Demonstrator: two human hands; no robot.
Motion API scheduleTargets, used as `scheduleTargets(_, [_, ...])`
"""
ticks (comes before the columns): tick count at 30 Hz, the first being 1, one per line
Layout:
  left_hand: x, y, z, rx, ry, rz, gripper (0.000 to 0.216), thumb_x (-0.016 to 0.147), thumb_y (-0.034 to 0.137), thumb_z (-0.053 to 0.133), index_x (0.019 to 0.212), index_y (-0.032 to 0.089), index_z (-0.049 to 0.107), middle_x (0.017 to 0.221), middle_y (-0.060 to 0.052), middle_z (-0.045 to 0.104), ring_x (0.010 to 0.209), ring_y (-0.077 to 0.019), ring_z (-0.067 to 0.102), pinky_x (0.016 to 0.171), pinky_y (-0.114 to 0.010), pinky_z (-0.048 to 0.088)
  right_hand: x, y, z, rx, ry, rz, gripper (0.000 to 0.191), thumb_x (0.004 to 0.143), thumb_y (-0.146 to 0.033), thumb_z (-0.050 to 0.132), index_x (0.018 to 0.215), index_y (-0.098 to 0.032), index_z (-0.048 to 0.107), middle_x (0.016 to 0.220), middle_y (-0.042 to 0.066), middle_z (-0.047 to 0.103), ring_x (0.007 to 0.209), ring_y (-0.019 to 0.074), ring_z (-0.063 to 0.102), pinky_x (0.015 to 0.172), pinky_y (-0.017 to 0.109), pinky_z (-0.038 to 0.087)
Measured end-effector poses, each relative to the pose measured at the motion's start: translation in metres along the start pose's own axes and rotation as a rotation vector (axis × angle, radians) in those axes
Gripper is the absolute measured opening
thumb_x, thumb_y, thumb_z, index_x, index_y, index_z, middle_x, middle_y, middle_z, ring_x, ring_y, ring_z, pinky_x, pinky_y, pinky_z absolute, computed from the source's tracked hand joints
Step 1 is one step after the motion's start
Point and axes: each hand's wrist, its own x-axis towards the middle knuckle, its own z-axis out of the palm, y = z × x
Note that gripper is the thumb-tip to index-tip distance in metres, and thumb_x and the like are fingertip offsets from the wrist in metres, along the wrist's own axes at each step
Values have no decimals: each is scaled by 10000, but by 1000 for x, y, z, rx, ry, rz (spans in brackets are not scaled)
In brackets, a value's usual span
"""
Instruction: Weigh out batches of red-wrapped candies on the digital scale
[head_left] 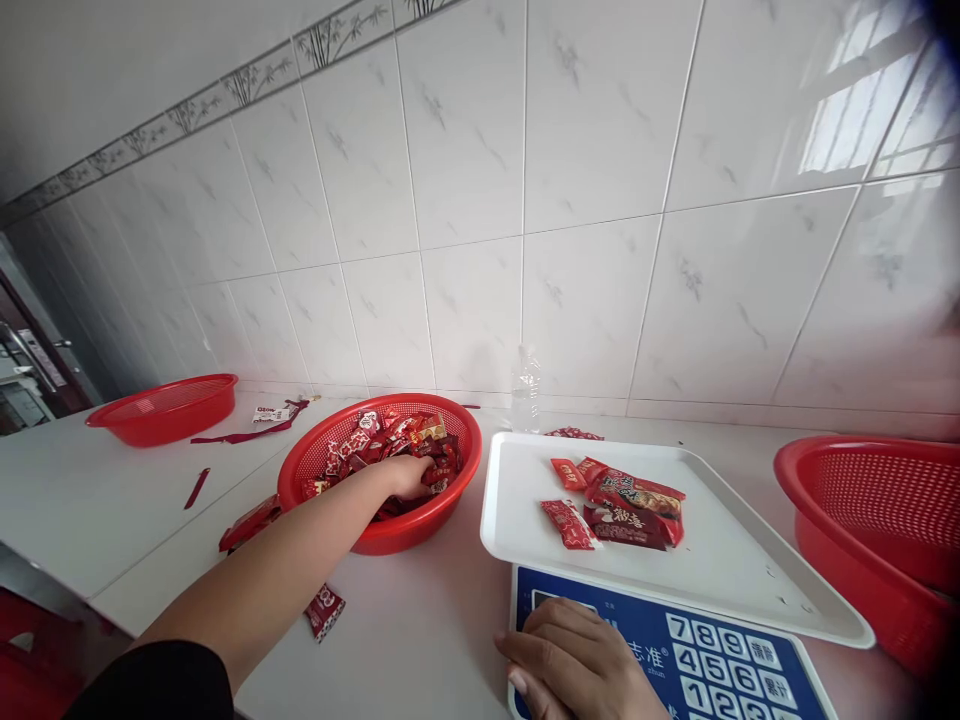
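My left hand (409, 475) reaches into a red perforated basket (315, 465) full of red wrapped candies (390, 440); its fingers are curled down among the packets, and what they grip is hidden. My right hand (574, 660) rests flat, fingers stretched, on the blue keypad panel of a scale (712, 665) at the near edge. The scale's white tray (712, 560) carries a few red candy packets (619, 500) near its middle.
Another red basket (161, 405) stands far left, a third (877, 520) at the right edge. A clear plastic bottle (525, 390) stands by the tiled wall. Loose red packets (324, 610) and red strips (196, 488) lie on the white counter.
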Motion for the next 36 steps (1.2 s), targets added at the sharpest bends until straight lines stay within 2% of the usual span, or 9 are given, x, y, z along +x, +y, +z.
scheduleTargets(3, [0, 2, 2, 6, 20, 19, 591, 810, 420, 571, 1374, 308, 434, 1291, -116, 595, 1136, -366, 565, 884, -439, 448, 0, 1, 0, 6, 0, -2, 155, 949, -161, 466, 980, -128, 614, 690, 51, 677, 617, 150, 619, 563, 261, 494])
scheduleTargets(6, [1, 2, 2, 5, 34, 34, 570, 766, 421, 596, 1315, 295, 508, 1253, -135, 618, 1102, -384, 580, 862, -445, 450, 0, 2, 0, 3, 5, 1, 147, 943, -157, 477, 985, -128, 615, 690, 53, 677, 621, 154, 619, 572, 262, 501])
scheduleTargets(10, [4, 2, 4, -36, 65, 75, 353, 763, 417, 564, 1071, 264, 647, 1099, -109, 682, 980, -335, 631, 765, -378, 481, 0, 2, 0, 4, -2, 1, 143, 939, -157, 482, 986, -127, 614, 681, 55, 672, 623, 157, 618, 567, 262, 500])
scheduleTargets(15, [7, 1, 6, -84, 63, 135, 202, 740, 298, 557, 907, 251, 660, 948, -61, 698, 855, -268, 652, 686, -319, 479, -1, 1, 0, 10, -5, 2, 148, 943, -161, 476, 986, -129, 615, 684, 55, 674, 626, 154, 623, 571, 260, 505])
scheduleTargets(18, [6, 1, 7, -92, 43, 144, 280, 690, 266, 600, 967, 257, 645, 985, -71, 693, 874, -290, 648, 714, -350, 483, -3, 2, 1, 11, -10, 10, 144, 940, -166, 485, 986, -132, 617, 683, 57, 674, 633, 157, 625, 573, 261, 509])
scheduleTargets(22, [5, 1, 8, -95, -14, 119, 419, 679, 333, 631, 1094, 272, 616, 1074, -108, 679, 893, -337, 645, 725, -419, 491, -3, 3, 1, 9, -5, 13, 143, 942, -174, 487, 988, -140, 617, 685, 55, 676, 626, 155, 622, 568, 263, 509])
scheduleTargets(28, [5, 6, 7, -101, -87, 90, 554, 689, 314, 631, 1237, 303, 549, 1125, -105, 674, 871, -315, 653, 712, -417, 501, 5, -7, -8, 20, -48, 95, 182, 956, -171, 453, 986, -167, 632, 748, 54, 700, 665, 149, 645, 618, 267, 527])
scheduleTargets(36, [-1, 10, -2, -49, -98, 86, 440, 664, 227, 612, 1102, 259, 637, 1118, -101, 677, 927, -318, 646, 732, -380, 499, 8, -11, -14, 8, -72, 154, 218, 957, -171, 436, 983, -185, 652, 761, 51, 704, 680, 150, 657, 620, 263, 541])
